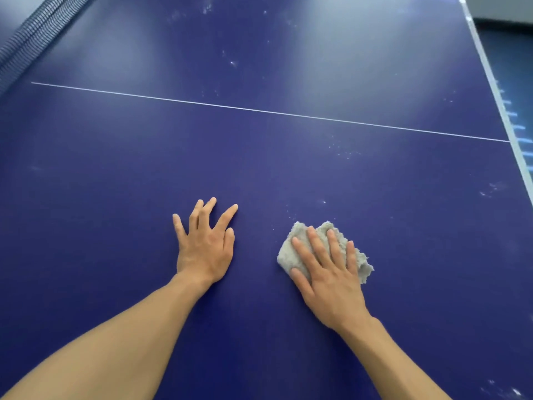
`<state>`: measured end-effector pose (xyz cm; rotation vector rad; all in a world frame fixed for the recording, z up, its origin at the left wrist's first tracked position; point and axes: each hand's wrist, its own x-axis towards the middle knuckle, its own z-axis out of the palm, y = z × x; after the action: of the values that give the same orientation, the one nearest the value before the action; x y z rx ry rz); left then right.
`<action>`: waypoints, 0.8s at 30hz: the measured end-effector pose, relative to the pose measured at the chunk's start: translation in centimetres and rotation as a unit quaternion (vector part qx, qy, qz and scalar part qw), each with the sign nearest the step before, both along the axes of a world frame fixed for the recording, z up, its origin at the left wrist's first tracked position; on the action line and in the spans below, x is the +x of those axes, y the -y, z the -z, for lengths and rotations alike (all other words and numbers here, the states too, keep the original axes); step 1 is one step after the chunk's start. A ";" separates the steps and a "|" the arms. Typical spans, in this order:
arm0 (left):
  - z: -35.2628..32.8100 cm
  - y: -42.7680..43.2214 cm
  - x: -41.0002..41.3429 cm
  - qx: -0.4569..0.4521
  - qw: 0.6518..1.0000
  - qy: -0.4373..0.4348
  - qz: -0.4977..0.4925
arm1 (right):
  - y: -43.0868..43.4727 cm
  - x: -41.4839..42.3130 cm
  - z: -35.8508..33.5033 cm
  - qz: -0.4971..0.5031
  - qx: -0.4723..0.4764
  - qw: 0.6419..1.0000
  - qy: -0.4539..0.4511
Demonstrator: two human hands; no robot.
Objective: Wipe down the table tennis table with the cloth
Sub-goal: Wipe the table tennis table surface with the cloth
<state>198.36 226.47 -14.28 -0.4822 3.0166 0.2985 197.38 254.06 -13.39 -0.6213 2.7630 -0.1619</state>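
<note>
Net [31,30] at far left, dark mesh, running off the top corner. Blue table [115,197] fills the view; a thin white line [259,111] crosses it from left to right, dropping toward the right. Left hand [204,243] lies palm down on the bare table, fingers straight and spread, thumb tucked beside the index finger, holding nothing. A gap of bare table separates it from the cloth [285,256], which sits to its right, apart from it. Cloth is grey, fuzzy and bunched into a wad with ragged edges. It lies flat on the table, nearer the person than the white line. Right hand [326,272] rests on top of it, four fingers straight and slightly fanned, pressing it down rather than curling round it; thumb lies along the wad's near left edge. Cloth shows beyond the fingertips, left of the index finger and right of the little finger. Its long axis runs across the view, far-left corner to near-right corner, roughly crosswise to the fingers. Pale specks [340,148] dot the table beyond and right of the cloth. White edge stripe [490,82] bounds the table at far right.
</note>
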 end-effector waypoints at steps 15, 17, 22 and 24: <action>-0.2 0.3 -0.5 0.019 0.999 -0.029 -0.021 | 5.6 -5.1 0.2 -0.165 -0.026 0.986 -0.017; -0.3 0.3 -0.5 0.007 1.000 -0.023 -0.017 | 3.7 -7.8 0.2 -0.108 -0.010 0.994 -0.017; -0.5 0.3 -0.7 -0.011 1.000 -0.010 -0.005 | 6.1 -17.4 0.2 0.175 -0.006 0.985 0.000; -0.5 0.3 -0.7 -0.022 1.000 -0.008 0.001 | 9.4 -18.9 0.2 0.188 -0.018 0.982 0.008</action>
<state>197.68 226.13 -13.81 -0.4831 3.0451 0.2386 178.51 244.69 -13.57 -0.0981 2.8383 -0.2959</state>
